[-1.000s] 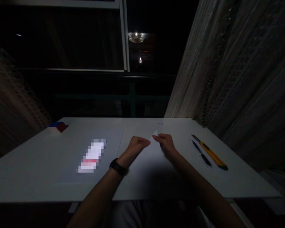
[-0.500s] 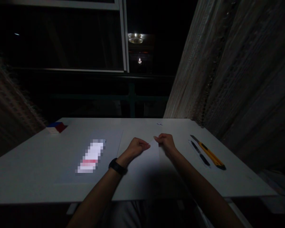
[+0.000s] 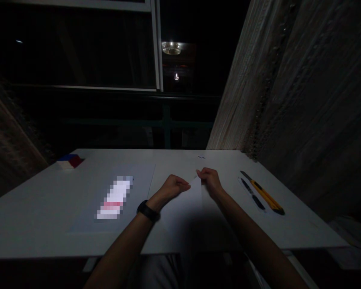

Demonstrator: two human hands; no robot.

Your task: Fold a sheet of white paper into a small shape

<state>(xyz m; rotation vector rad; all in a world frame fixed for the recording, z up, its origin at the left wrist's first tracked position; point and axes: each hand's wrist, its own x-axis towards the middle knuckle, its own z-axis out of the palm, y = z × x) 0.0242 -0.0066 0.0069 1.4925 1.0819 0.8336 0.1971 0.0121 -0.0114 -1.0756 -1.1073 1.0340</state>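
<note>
A white sheet of paper (image 3: 188,202) hangs between my hands over the near middle of the table, its lower part in shadow. My left hand (image 3: 172,188), with a dark watch (image 3: 148,210) on the wrist, pinches the sheet's upper left edge. At the top right corner, my right hand (image 3: 209,179) grips the paper between thumb and curled fingers. Left of my hands, a lit phone (image 3: 116,197), its screen blurred into blocks, rests on another white sheet (image 3: 86,220).
On the right of the white table (image 3: 27,224) lie a yellow utility knife (image 3: 266,196) and a black pen (image 3: 253,194). A cube puzzle (image 3: 69,161) sits at the far left. Small scraps (image 3: 201,157) lie near the back edge. A curtain (image 3: 237,88) hangs at the right.
My right hand has risen slightly, and more of the sheet now shows, tilted between my hands. The camera view has shifted a little. The phone, knife and pen stay in place.
</note>
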